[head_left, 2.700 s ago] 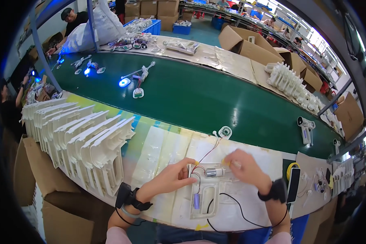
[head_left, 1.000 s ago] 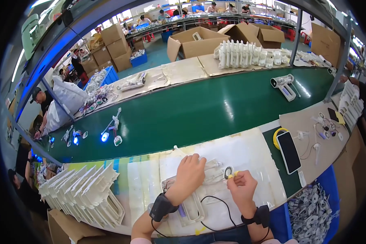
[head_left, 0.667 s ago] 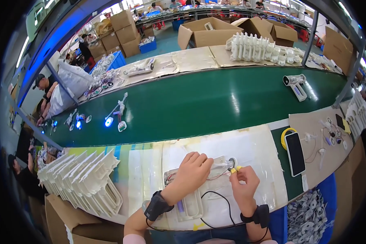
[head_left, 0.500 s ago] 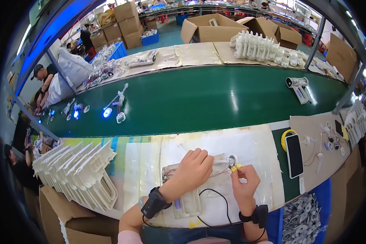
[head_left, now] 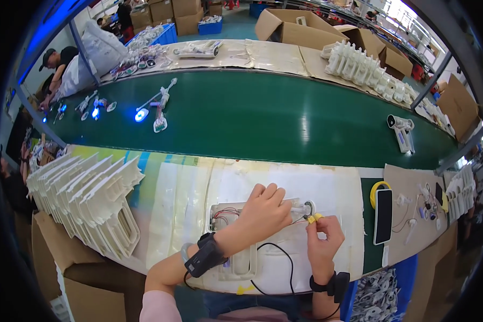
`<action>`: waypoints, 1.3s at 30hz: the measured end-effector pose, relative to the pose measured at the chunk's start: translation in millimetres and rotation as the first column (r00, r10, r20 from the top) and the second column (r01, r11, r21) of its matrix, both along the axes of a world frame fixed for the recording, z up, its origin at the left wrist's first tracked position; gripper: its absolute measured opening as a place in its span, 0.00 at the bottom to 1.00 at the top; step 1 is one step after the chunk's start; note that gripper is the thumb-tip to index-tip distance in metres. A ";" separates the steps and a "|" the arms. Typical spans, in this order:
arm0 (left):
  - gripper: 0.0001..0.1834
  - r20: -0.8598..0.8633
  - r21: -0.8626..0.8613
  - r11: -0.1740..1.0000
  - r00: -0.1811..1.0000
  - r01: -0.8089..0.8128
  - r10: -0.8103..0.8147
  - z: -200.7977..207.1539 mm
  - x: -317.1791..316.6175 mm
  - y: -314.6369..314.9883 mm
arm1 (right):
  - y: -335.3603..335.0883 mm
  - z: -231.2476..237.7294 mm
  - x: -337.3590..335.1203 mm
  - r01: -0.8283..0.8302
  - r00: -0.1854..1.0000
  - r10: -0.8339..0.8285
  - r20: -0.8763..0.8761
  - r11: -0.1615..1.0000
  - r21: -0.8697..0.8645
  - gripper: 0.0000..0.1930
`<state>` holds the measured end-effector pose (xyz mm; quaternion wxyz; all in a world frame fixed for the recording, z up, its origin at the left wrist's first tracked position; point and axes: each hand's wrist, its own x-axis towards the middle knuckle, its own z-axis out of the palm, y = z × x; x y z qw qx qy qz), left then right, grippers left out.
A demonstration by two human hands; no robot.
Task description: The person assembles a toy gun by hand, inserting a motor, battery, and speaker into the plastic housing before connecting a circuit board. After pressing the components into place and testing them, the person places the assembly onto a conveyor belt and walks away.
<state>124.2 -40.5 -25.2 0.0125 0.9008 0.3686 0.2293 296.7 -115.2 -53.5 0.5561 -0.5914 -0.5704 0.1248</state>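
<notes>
My left hand (head_left: pixel 265 212) lies over the white plastic housing (head_left: pixel 244 268), palm down and fingers curled; whatever they hold is hidden beneath. Thin red and dark wires (head_left: pixel 224 214) show inside the housing, left of this hand. To the right, the thumb and index finger of my right hand (head_left: pixel 325 239) are pinched together. Small yellow bits (head_left: pixel 314 218) show at these fingertips; whether they are tape or finger covers is unclear. The pinch is close to a small round part (head_left: pixel 308 208) with wires at the housing's right end. A thin reddish wire runs between both hands.
White plastic frames (head_left: pixel 86 198) stand in a row at the left. A phone (head_left: pixel 382 217) and yellow tape roll (head_left: pixel 380 189) lie right, near wired parts (head_left: pixel 426 204). A green conveyor (head_left: pixel 241 115) bears lit assemblies (head_left: pixel 155 110). A blue bin (head_left: pixel 408 273) stands lower right.
The whole view has shifted, so the table sits higher and slightly left. My left hand has moved a little rightward over the housing; my right hand stays pinched near the round part.
</notes>
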 end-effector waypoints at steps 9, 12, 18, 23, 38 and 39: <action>0.08 0.307 0.087 0.996 0.951 -0.002 -0.025 -25.6 1.3 2.8 | 12.6 19.4 7.2 -0.119 0.988 0.135 0.073 0.976 -0.185 0.06; 0.08 0.234 -0.029 1.000 0.972 0.002 0.005 -33.3 1.0 0.3 | 20.7 26.4 5.6 -0.130 0.983 0.160 0.091 0.954 -0.269 0.05; 0.08 0.147 0.008 0.999 0.988 -0.052 0.051 -35.9 1.8 -0.4 | 25.7 24.2 4.0 -0.145 0.965 0.204 0.162 0.938 -0.315 0.05; 0.07 0.132 -0.020 0.997 0.988 -0.079 0.081 -36.0 1.0 -3.2 | 27.4 26.1 5.9 -0.160 0.934 0.216 0.283 0.965 -0.207 0.06; 0.07 0.079 -0.073 0.995 0.995 -0.060 0.066 -31.5 0.0 -0.8 | 34.8 36.6 9.1 -0.190 0.970 0.233 0.072 0.907 -0.375 0.07; 0.07 0.078 -0.075 0.995 0.995 -0.062 0.068 -30.4 -0.1 -0.4 | 36.3 39.0 12.0 -0.226 0.966 0.258 0.023 0.885 -0.407 0.06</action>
